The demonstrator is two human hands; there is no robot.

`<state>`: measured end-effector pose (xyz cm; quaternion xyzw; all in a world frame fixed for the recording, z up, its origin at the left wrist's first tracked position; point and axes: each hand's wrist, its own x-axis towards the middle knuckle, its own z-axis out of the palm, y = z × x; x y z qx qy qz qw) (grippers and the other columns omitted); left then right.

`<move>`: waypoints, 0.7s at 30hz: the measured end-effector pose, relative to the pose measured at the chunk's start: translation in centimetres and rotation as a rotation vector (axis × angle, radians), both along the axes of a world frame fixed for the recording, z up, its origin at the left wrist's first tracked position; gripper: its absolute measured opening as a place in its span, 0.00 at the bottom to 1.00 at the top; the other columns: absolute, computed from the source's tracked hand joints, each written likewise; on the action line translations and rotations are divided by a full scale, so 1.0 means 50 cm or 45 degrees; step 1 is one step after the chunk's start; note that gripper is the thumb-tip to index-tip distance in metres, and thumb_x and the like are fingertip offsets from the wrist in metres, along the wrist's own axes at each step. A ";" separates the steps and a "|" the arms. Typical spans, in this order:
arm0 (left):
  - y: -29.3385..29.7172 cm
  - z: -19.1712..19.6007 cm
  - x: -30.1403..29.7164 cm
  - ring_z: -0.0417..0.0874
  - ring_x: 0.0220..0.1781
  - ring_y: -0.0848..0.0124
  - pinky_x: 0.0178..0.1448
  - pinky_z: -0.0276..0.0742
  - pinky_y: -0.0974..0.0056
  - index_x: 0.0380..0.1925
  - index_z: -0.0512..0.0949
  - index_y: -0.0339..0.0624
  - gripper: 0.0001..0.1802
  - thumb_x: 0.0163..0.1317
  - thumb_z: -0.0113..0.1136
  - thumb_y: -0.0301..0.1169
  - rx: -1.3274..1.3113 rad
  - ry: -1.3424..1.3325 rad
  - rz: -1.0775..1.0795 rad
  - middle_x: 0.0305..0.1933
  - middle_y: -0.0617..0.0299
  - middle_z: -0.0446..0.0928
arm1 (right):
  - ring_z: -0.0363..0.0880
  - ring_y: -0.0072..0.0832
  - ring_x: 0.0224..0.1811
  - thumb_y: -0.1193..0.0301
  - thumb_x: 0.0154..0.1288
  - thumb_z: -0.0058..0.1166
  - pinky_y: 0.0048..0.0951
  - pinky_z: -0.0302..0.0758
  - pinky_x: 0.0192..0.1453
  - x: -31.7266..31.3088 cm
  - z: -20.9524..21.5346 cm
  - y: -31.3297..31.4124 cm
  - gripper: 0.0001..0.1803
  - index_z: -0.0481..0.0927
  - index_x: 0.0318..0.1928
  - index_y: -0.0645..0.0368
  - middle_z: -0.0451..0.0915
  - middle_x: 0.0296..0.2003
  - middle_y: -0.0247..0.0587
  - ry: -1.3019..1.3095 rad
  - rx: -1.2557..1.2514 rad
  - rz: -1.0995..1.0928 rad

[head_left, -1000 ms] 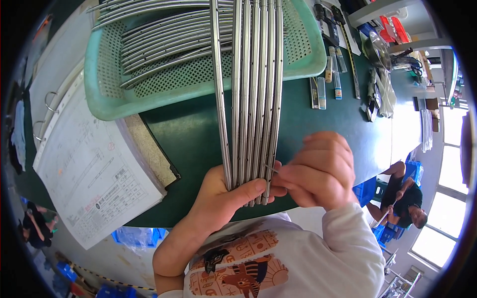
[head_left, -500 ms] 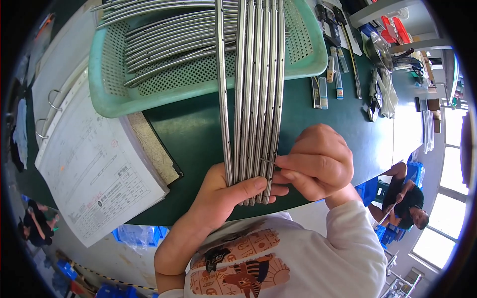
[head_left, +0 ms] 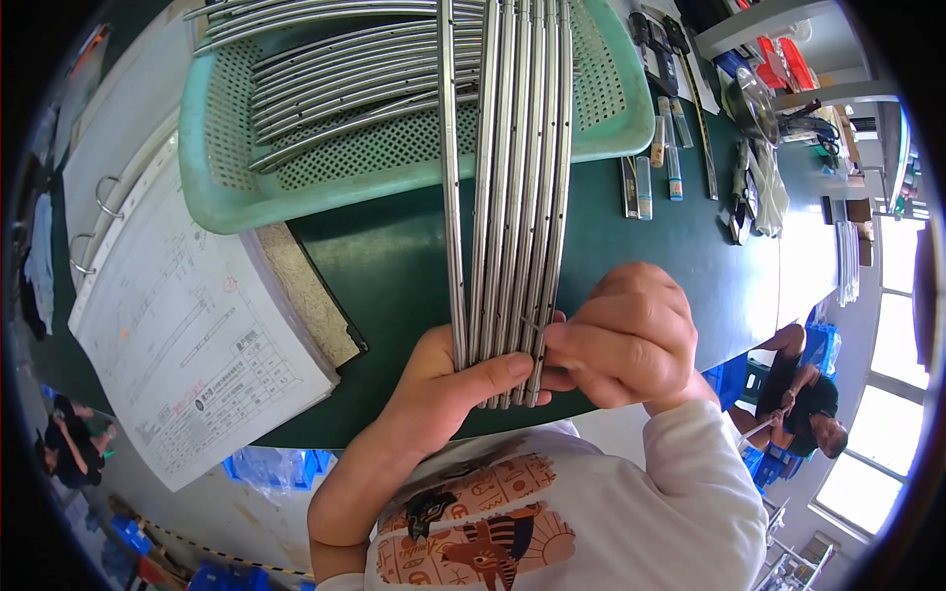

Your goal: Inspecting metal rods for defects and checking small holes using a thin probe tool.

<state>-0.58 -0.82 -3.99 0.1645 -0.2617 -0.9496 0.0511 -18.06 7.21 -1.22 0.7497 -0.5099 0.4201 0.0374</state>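
My left hand is closed round the lower ends of several slim metal tubes, its thumb lying across their front. They lie side by side with small holes along their lengths, and one tube stands a little apart on the left. Their far ends reach over the green basket. Just right of the bundle, my right hand pinches a thin metal pin. The pin's tip lies against the tubes on the right, above my left thumb; whether it sits inside a hole cannot be made out.
More metal tubes lie in the basket. An open ring binder with drawings covers the table's left. Farther right are calipers, small clear tubes and white gloves. A co-worker sits beyond the table's right edge.
The tube bundle has shifted slightly right. My right hand has turned and dropped a little, its fingers closer round the pin, which now slants more steeply.
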 end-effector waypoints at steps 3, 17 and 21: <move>0.003 -0.002 -0.001 0.82 0.45 0.61 0.47 0.79 0.63 0.52 0.69 0.29 0.21 0.62 0.55 0.30 0.010 -0.026 0.023 0.45 0.50 0.78 | 0.68 0.23 0.16 0.70 0.38 0.61 0.23 0.64 0.20 0.008 -0.002 0.000 0.14 0.81 0.31 0.57 0.73 0.23 0.30 0.054 -0.020 -0.129; 0.010 -0.005 -0.004 0.81 0.35 0.72 0.41 0.77 0.69 0.43 0.75 0.31 0.14 0.60 0.56 0.29 -0.062 -0.082 0.038 0.37 0.54 0.81 | 0.69 0.24 0.16 0.73 0.36 0.61 0.24 0.65 0.21 0.003 -0.004 -0.012 0.12 0.80 0.29 0.56 0.72 0.20 0.31 0.089 -0.014 -0.119; 0.006 -0.006 -0.003 0.82 0.38 0.69 0.43 0.77 0.67 0.45 0.74 0.30 0.15 0.60 0.55 0.29 -0.068 -0.061 0.016 0.40 0.51 0.80 | 0.69 0.26 0.16 0.75 0.36 0.60 0.26 0.66 0.21 0.004 0.001 -0.014 0.11 0.79 0.27 0.57 0.73 0.20 0.32 0.043 0.023 -0.152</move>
